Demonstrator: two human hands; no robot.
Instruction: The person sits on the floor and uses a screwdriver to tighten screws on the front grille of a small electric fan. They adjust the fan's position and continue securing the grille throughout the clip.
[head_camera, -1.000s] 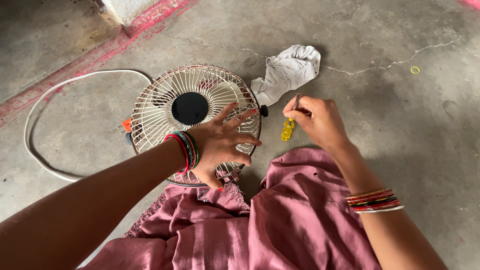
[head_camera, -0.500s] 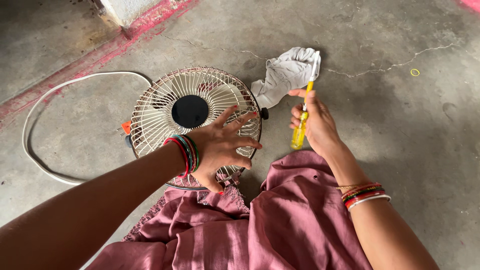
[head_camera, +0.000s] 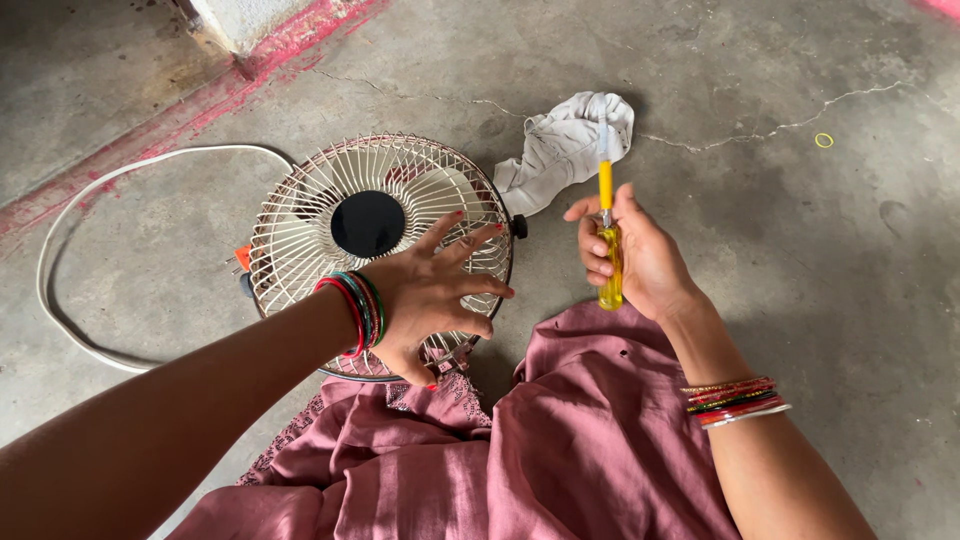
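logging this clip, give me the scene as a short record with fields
left hand: spread flat on the fan grille, fingers apart
right hand: gripping a yellow-handled screwdriver, shaft pointing away from the person
fan: lies face up on the concrete floor, black centre cap
cable: white cord looped left of the fan
cloth: pale rag beyond the screwdriver

Bare floor (head_camera: 800, 250) right; fan (head_camera: 330, 215), rag (head_camera: 565, 145), cord (head_camera: 90, 200) crowd left.
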